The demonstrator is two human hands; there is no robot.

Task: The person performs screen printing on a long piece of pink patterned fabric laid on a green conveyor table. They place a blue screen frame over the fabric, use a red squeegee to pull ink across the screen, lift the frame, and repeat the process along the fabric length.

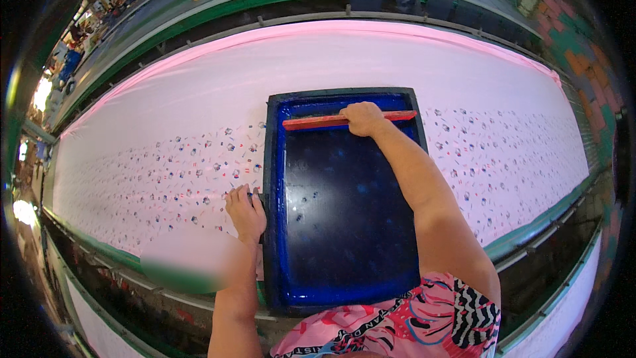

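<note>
Flanking printing screen (pixel 344 199): patterned pink cloth (pixel 165 159)

Right hand (pixel 363 119) stretched far forward, fingers curled closed, left hand (pixel 246 210) flat, fingers spread

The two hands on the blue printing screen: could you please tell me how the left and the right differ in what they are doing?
The right hand is closed around the red wooden squeegee at the far end of the blue-framed printing screen; the left hand grips nothing and rests against the frame's left edge. The right arm stretches out over the dark mesh; the left stays beside the screen, over the pale pink printed cloth. Both hands are bare and touch the screen setup.
</note>
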